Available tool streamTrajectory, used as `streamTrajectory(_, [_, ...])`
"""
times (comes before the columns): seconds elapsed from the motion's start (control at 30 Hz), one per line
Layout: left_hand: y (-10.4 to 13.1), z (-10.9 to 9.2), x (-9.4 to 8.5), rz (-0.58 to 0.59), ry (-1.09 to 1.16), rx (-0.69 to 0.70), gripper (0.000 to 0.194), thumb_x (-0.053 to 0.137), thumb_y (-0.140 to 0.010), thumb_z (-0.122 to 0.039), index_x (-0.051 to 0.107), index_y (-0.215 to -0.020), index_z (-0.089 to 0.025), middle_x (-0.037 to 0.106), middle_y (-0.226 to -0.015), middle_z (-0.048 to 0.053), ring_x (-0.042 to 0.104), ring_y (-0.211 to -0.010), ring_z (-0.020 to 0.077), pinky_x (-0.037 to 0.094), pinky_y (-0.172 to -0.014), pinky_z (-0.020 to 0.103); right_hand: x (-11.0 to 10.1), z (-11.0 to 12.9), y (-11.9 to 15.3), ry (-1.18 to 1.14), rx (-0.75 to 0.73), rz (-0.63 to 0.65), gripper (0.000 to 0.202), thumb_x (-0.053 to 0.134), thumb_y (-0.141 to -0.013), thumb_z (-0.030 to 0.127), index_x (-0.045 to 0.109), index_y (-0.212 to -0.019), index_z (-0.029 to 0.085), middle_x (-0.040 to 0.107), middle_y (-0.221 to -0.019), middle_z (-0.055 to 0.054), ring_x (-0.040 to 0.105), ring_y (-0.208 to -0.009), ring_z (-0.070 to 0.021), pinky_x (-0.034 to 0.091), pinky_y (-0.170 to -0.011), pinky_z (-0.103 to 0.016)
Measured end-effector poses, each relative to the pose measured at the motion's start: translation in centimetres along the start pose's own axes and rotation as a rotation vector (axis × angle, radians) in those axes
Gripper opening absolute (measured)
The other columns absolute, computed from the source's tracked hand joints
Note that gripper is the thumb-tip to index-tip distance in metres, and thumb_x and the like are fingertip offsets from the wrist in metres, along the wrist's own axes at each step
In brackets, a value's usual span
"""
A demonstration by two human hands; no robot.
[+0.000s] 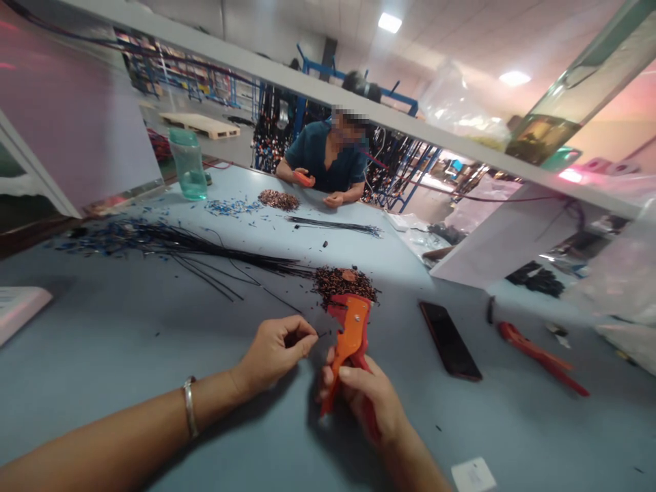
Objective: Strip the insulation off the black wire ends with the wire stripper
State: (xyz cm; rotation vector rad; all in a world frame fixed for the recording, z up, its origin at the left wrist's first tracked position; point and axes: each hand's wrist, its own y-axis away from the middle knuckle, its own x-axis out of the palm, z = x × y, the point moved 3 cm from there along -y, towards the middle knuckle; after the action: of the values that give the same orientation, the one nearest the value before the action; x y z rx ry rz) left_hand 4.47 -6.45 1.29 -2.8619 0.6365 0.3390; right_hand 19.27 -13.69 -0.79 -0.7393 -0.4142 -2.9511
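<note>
My right hand is wrapped round the handles of an orange and red wire stripper, its head pointing away from me. To the left of the tool, my left hand pinches a thin black wire between thumb and fingertips; a short end pokes out toward the tool, a little apart from it. Just beyond the stripper's head lies a heap of short black and copper-coloured scraps. A bundle of long black wires stretches leftward from that heap across the table.
A phone and a second red stripper lie to the right. A white label is near the front edge. Across the table a co-worker sits holding an orange tool. A green bottle stands at the back left; a shelf crosses overhead.
</note>
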Motion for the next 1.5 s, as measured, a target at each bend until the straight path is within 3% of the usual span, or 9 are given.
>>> streamTrajectory(0.1, [-0.2, 0.3, -0.3, -0.037, 0.014, -0.04, 0.02, 0.056, -0.078, -0.033, 0.061, -0.072, -0.015, 0.053, -0.055, -0.004, 0.043, -0.044, 0.0084, 0.036, -0.043, 0.019, -0.3, 0.5, -0.1, -0.22, 0.017, 0.058, 0.031, 0.073, -0.068, 0.028, 0.062, -0.094, 0.015, 0.066, -0.076, -0.002, 0.064, -0.068, -0.0176, 0.053, -0.069, -0.033])
streamTrajectory(0.23, [-0.5, 0.6, -0.7, -0.098, 0.031, -0.064, 0.019, 0.059, -0.077, -0.034, 0.063, -0.074, -0.015, 0.055, -0.058, -0.003, 0.045, -0.047, 0.0083, 0.037, -0.043, 0.018, -0.9, 0.7, 0.2, -0.313, -0.003, 0.088, 0.029, 0.071, -0.07, 0.026, 0.063, -0.096, 0.017, 0.065, -0.078, -0.001, 0.063, -0.072, -0.0176, 0.051, -0.073, -0.034])
streamTrajectory(0.43, [-0.5, 0.7, -0.8, -0.078, 0.124, -0.156, 0.025, 0.06, -0.079, -0.04, 0.06, -0.077, -0.015, 0.054, -0.06, -0.004, 0.046, -0.044, 0.0075, 0.04, -0.044, 0.019, -1.9, 1.3, 1.5, -0.107, -0.017, 0.093, 0.037, 0.074, -0.071, 0.03, 0.063, -0.103, 0.015, 0.067, -0.081, -0.004, 0.064, -0.069, -0.0173, 0.051, -0.067, -0.031])
streamTrajectory(0.57, [-0.4, 0.7, -0.9, -0.07, 0.156, -0.171, 0.027, 0.058, -0.082, -0.043, 0.058, -0.08, -0.015, 0.055, -0.063, -0.004, 0.044, -0.043, 0.0067, 0.038, -0.043, 0.019, -1.5, 1.4, 2.1, 0.012, 0.075, 0.199, 0.046, 0.071, -0.073, 0.037, 0.06, -0.11, 0.012, 0.071, -0.089, -0.011, 0.068, -0.071, -0.0224, 0.052, -0.06, -0.032])
streamTrajectory(0.73, [-0.4, 0.9, -0.8, -0.049, 0.126, -0.121, 0.024, 0.054, -0.085, -0.039, 0.059, -0.084, -0.016, 0.057, -0.067, -0.003, 0.045, -0.044, 0.0061, 0.036, -0.045, 0.019, -1.0, 0.7, 2.1, -0.015, 0.156, 0.205, 0.045, 0.075, -0.07, 0.033, 0.062, -0.108, 0.011, 0.068, -0.09, -0.009, 0.069, -0.079, -0.023, 0.055, -0.069, -0.037])
streamTrajectory(1.0, [-0.2, 0.5, -0.6, 0.006, 0.071, -0.03, 0.02, 0.054, -0.085, -0.033, 0.06, -0.081, -0.015, 0.051, -0.061, -0.005, 0.044, -0.047, 0.0072, 0.036, -0.047, 0.019, -1.0, 0.8, 2.3, 0.02, 0.145, 0.195, 0.047, 0.076, -0.07, 0.038, 0.062, -0.107, 0.013, 0.068, -0.083, -0.007, 0.068, -0.068, -0.0195, 0.052, -0.063, -0.031])
streamTrajectory(1.5, [-0.1, 0.3, -0.6, -0.021, 0.011, 0.066, 0.018, 0.054, -0.085, -0.029, 0.062, -0.08, -0.015, 0.05, -0.057, -0.005, 0.044, -0.047, 0.0079, 0.037, -0.047, 0.019, -0.9, 0.8, 2.3, 0.04, 0.153, 0.21, 0.046, 0.077, -0.069, 0.038, 0.064, -0.105, 0.012, 0.069, -0.079, -0.006, 0.068, -0.066, -0.0185, 0.052, -0.063, -0.03])
